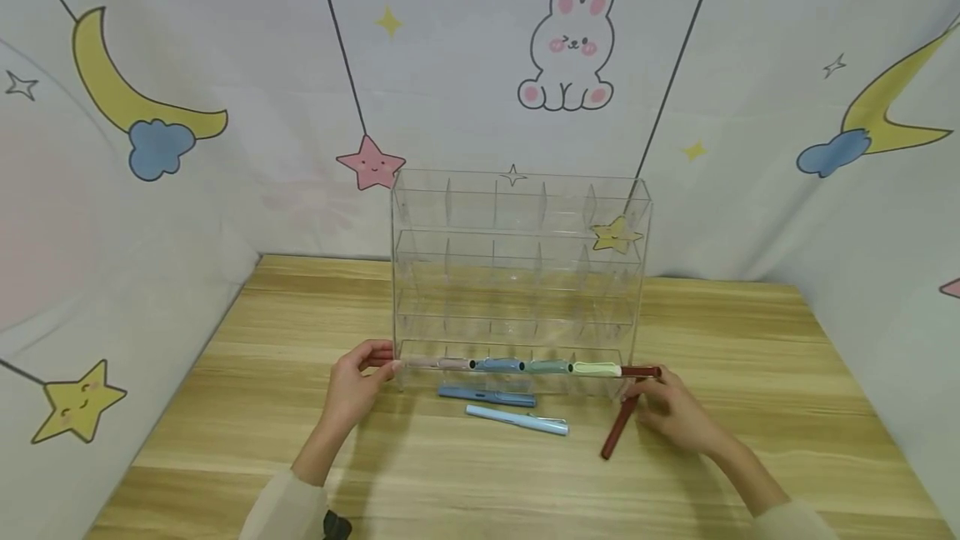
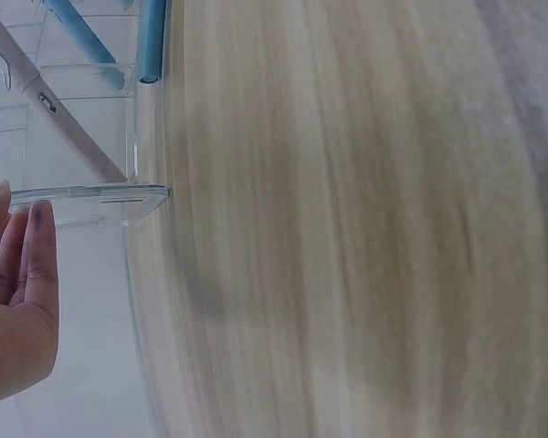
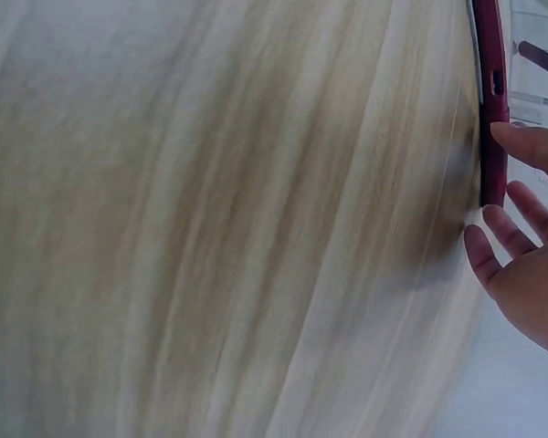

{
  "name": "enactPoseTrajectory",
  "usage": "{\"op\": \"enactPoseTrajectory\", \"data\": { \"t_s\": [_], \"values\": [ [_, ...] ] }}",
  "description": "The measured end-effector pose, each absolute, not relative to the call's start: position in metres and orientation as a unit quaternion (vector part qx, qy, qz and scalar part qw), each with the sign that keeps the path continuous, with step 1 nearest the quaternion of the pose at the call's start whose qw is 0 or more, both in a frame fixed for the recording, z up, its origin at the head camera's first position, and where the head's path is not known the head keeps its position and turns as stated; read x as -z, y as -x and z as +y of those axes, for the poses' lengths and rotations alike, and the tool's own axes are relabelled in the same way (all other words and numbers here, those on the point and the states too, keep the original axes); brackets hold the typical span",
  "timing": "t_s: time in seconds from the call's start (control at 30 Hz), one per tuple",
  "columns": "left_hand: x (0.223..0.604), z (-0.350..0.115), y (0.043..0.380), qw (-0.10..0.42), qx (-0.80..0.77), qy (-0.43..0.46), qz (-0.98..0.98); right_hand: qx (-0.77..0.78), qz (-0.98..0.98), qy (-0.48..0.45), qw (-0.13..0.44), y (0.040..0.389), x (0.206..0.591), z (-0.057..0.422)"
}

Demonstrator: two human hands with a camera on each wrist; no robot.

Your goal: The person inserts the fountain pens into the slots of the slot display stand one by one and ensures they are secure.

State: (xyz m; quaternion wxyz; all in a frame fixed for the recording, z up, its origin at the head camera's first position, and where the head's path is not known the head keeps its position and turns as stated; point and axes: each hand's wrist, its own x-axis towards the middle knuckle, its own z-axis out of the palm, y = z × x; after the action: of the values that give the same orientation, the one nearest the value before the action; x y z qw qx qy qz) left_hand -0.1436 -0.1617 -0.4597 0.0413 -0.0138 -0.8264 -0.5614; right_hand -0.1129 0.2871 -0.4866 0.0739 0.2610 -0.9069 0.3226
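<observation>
Left hand (image 1: 358, 380), left of center in the head view, lightly pinches a side panel of the clear organizer (image 1: 517, 273) mid-frame, thumb and fingers on opposite faces; right hand (image 1: 671, 411), lower right, has loosely spread fingers, one tip touching a dark red pen (image 3: 494, 100) (red shows at the organizer's lower right corner and on the table (image 1: 517, 490) below, can't tell which). Probably best: brace the panel without tilting, pinch the pen, feed it in gently past the pale green pen (image 1: 596, 369).
</observation>
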Motion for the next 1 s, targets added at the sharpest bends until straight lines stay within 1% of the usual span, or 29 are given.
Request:
{"op": "enactPoseTrajectory", "data": {
  "t_s": [0.27, 0.43, 0.7, 0.87, 1.0],
  "values": [
    [0.459, -0.162, 0.143, 0.042, 0.562, 0.016, -0.826, -0.313, -0.909, -0.263, 0.075, 0.100, 0.487, 0.295],
    [0.459, -0.162, 0.143, 0.039, 0.565, 0.015, -0.824, -0.312, -0.910, -0.258, 0.086, 0.097, 0.486, 0.299],
    [0.460, -0.162, 0.143, 0.038, 0.565, 0.018, -0.824, -0.315, -0.922, -0.222, 0.043, 0.095, 0.489, 0.305],
    [0.459, -0.162, 0.142, 0.038, 0.563, 0.017, -0.826, -0.303, -0.923, -0.235, 0.033, 0.092, 0.491, 0.309],
    [0.458, -0.162, 0.142, 0.038, 0.558, 0.018, -0.829, -0.312, -0.918, -0.245, 0.013, 0.087, 0.490, 0.313]
  ]
}}
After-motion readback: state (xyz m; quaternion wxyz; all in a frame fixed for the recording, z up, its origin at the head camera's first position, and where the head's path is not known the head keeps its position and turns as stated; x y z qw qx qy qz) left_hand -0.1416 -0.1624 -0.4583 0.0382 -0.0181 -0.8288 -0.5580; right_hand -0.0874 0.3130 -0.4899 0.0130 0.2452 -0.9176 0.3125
